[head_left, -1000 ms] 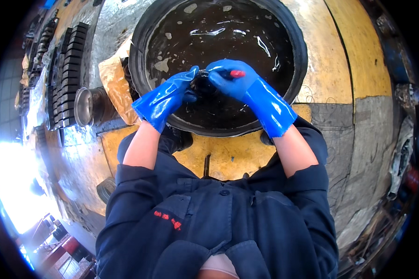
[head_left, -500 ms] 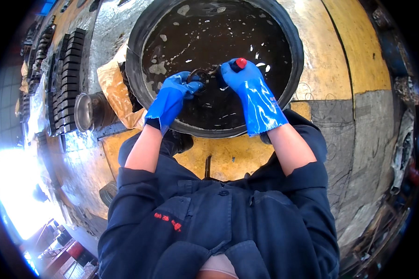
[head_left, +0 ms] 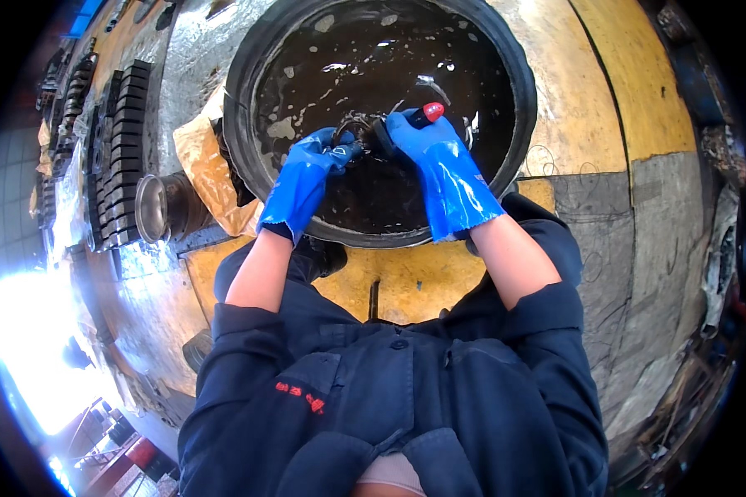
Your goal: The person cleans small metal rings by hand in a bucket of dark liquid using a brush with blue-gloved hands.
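Note:
My left hand (head_left: 317,161), in a blue rubber glove, is closed on a dark metal ring (head_left: 355,126) just above the liquid. My right hand (head_left: 429,142), gloved the same way, grips what looks like a brush (head_left: 433,111) with a red handle end. The brush's dark head is against or very near the ring's right side; contact is hard to make out. Both hands are over the near half of a large round black tub (head_left: 522,108) holding dark, foamy liquid (head_left: 373,70).
Left of the tub are crumpled brown paper (head_left: 201,157) and a metal cylinder (head_left: 152,207) on its side. Farther left stand rows of dark ribbed metal parts (head_left: 127,141). Scrap metal (head_left: 680,406) lines the right side. Yellow and grey sheets (head_left: 588,224) cover the floor.
The brush has shifted slightly left toward the ring, and the red handle end now leans more to the right. The liquid's surface is more rippled.

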`<state>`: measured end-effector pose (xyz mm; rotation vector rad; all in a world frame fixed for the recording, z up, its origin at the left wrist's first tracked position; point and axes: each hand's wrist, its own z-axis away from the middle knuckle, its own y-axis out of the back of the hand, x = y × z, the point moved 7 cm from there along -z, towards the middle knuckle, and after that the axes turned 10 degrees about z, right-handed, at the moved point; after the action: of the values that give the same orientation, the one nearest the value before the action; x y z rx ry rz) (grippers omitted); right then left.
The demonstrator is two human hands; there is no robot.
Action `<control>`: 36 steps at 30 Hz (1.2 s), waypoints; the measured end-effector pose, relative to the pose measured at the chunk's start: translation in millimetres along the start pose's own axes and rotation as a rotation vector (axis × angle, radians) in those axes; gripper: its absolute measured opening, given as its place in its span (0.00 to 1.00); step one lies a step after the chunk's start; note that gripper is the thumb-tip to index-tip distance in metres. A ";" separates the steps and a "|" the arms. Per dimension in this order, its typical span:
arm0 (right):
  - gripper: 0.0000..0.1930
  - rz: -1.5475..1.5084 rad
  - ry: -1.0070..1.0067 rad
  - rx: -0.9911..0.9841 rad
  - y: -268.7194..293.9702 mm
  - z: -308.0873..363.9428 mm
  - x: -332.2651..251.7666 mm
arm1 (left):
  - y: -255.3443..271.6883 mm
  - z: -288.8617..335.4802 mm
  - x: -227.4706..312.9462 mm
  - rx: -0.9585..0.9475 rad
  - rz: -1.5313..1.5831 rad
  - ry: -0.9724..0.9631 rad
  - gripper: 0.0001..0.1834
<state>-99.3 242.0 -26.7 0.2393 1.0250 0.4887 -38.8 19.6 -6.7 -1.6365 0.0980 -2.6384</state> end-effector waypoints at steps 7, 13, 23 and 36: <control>0.18 -0.108 0.395 0.047 -2.8 25.5 -31.7 | 8.8 0.3 0.8 -0.006 0.041 -0.035 0.23; 0.17 0.109 0.013 -0.048 -8.9 1.0 3.6 | 10.1 -0.8 10.8 0.049 0.062 -0.071 0.23; 0.14 1.112 0.908 0.009 -39.2 50.4 -60.9 | 8.3 -8.9 9.4 0.045 -0.262 -0.131 0.19; 0.19 -0.663 0.054 -0.390 -21.0 36.8 -3.7 | 23.3 -21.8 1.5 0.102 -0.302 -0.349 0.24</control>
<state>-63.3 223.2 -13.9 -0.4555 0.9729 0.0814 -59.0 -2.9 -16.7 -2.1921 -0.3117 -2.4430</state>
